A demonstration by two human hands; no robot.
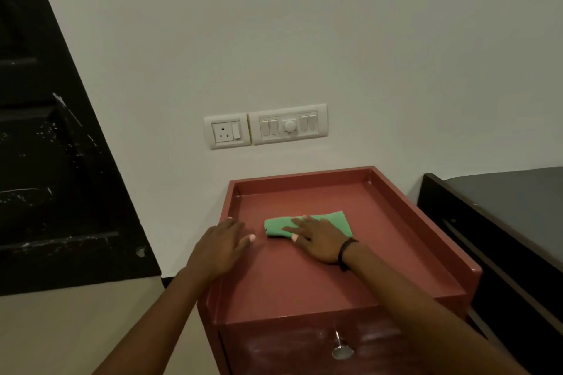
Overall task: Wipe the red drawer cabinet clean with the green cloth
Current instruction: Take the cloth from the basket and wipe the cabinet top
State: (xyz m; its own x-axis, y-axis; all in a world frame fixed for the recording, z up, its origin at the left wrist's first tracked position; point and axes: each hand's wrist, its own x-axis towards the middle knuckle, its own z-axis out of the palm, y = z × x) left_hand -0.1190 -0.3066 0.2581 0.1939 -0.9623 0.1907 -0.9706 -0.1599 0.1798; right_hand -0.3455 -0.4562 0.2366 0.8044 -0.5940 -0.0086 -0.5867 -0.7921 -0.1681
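Two bare hands work on the recessed top of a red drawer cabinet (304, 280) that stands against a pale wall, seen from the person's head camera. A raised rim runs along the back and both sides of the cabinet's top, forming a shallow tray, and the only loose thing lying in it is a folded green cloth (330, 219), set near the tray's middle and slightly toward the back. The right hand (316, 239), a dark band at its wrist, lies palm down on the near right part of the cloth, its fingers (294, 226) extended flat and slightly spread across the fabric, pressing rather than pinching it. The left hand (221, 248) rests flat at the tray's left edge, just beside the cloth but apart from it, fingers together and reaching over the left rim, holding nothing. Below the tray, the front of the top drawer carries a metal knob (341, 349). On the wall above the cabinet are a white socket plate (227, 131) and a white switch panel (288, 124). Dark furniture (502, 222) stands just to the cabinet's right, and a dark door (45, 161) fills the left edge.
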